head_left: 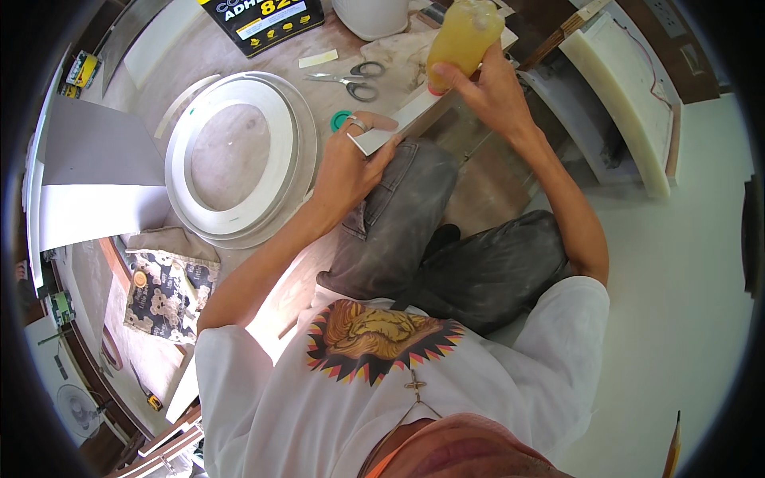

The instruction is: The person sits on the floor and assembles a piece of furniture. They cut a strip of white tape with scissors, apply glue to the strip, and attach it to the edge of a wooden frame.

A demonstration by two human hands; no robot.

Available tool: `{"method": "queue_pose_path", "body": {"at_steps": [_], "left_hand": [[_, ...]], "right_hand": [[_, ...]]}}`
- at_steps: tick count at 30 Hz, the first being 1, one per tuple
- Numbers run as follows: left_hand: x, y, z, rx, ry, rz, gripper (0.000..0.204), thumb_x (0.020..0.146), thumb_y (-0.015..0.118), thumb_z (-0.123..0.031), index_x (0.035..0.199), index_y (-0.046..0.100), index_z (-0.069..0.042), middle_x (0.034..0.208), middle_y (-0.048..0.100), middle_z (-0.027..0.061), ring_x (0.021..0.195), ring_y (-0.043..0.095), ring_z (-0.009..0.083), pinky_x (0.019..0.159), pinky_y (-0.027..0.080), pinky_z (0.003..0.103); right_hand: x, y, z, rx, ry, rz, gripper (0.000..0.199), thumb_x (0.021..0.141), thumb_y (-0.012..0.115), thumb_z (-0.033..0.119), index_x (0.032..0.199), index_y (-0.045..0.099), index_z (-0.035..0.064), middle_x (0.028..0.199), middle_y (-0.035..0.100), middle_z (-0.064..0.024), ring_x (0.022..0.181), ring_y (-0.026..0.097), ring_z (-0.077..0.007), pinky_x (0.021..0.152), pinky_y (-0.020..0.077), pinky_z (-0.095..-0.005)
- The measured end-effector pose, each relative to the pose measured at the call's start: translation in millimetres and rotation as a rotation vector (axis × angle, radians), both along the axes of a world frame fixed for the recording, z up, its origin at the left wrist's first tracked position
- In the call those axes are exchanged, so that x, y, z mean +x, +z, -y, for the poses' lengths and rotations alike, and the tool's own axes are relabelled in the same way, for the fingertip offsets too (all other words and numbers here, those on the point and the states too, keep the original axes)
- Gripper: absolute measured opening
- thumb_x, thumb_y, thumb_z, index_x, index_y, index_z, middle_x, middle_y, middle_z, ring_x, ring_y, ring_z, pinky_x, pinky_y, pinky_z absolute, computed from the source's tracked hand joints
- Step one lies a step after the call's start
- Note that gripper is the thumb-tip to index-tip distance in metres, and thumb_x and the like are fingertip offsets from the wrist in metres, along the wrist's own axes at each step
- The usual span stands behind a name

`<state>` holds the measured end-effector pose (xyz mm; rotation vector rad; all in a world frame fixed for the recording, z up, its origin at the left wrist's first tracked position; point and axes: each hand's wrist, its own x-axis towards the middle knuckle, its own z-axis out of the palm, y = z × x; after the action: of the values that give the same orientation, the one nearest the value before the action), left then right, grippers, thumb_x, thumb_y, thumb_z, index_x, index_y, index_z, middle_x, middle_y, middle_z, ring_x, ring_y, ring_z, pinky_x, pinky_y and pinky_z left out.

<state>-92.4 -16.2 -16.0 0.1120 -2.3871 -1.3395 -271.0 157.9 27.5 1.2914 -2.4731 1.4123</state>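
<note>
A long narrow white strip (420, 113) runs away from me toward the upper right. My left hand (351, 171) pinches its near end between thumb and fingers, with a ring on one finger. In my right hand (496, 94) is a soft clear plastic bottle (466, 38) of yellow liquid, tipped upside down. Its red cap (437, 89) is right at the strip; whether it touches cannot be told. Left of my left hand lies a large coil of white edge banding (182, 163). A small green ring-shaped piece (340, 120) sits just beyond that hand's fingers.
Beyond the coil lie scissors (356, 80), a pale paper slip (318, 59), a black can (265, 24) and a white container (370, 17). A patterned cloth pouch (171, 283) is at the left. White panels (617, 95) stand at the right, near my right arm.
</note>
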Motion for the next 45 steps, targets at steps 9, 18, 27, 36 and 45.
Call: {"method": "queue_pose_path", "body": {"at_steps": [9, 18, 27, 36, 45], "left_hand": [[1, 2, -4, 0.049, 0.016, 0.025, 0.020, 0.092, 0.074, -0.012, 0.108, 0.067, -0.001, 0.099, 0.069, 0.0199, 0.081, 0.069, 0.0342, 0.071, 0.054, 0.040], [2, 3, -4, 0.012, 0.009, 0.042, 0.022, 0.091, 0.075, -0.012, 0.109, 0.068, -0.002, 0.104, 0.068, 0.0199, 0.083, 0.069, 0.0355, 0.069, 0.055, 0.040], [6, 8, -4, 0.070, -0.015, 0.028, 0.023, 0.091, 0.076, -0.015, 0.108, 0.069, -0.001, 0.103, 0.069, 0.0195, 0.082, 0.070, 0.0316, 0.070, 0.056, 0.036], [38, 13, 8, 0.256, 0.077, 0.120, 0.019, 0.096, 0.073, -0.019, 0.106, 0.069, -0.003, 0.079, 0.070, 0.0096, 0.075, 0.069, 0.0145, 0.068, 0.054, 0.030], [27, 9, -2, 0.142, 0.069, 0.127, 0.016, 0.096, 0.073, -0.018, 0.105, 0.068, -0.004, 0.077, 0.069, 0.0090, 0.063, 0.062, 0.0132, 0.059, 0.048, 0.031]], "right_hand": [[-6, -4, -3, 0.040, 0.035, 0.027, 0.059, 0.093, 0.074, 0.032, 0.132, 0.045, -0.0009, 0.095, 0.072, -0.0168, 0.087, 0.072, -0.0340, 0.077, 0.0561, -0.0408], [-7, 12, -3, 0.085, -0.085, 0.020, 0.053, 0.096, 0.074, 0.023, 0.134, 0.048, -0.0010, 0.096, 0.076, -0.0106, 0.087, 0.076, -0.0222, 0.080, 0.0575, -0.0341], [-5, 9, -4, 0.069, -0.019, -0.019, 0.057, 0.096, 0.075, 0.026, 0.138, 0.046, -0.0009, 0.101, 0.076, -0.0122, 0.091, 0.076, -0.0232, 0.084, 0.0577, -0.0345], [5, 1, -2, 0.014, 0.024, -0.023, 0.065, 0.094, 0.073, 0.033, 0.139, 0.043, -0.0024, 0.108, 0.071, -0.0197, 0.098, 0.072, -0.0346, 0.085, 0.0557, -0.0412], [6, 4, -2, 0.024, -0.004, 0.123, 0.068, 0.093, 0.072, 0.039, 0.136, 0.043, -0.0044, 0.115, 0.068, -0.0228, 0.106, 0.067, -0.0398, 0.091, 0.0522, -0.0462]]}}
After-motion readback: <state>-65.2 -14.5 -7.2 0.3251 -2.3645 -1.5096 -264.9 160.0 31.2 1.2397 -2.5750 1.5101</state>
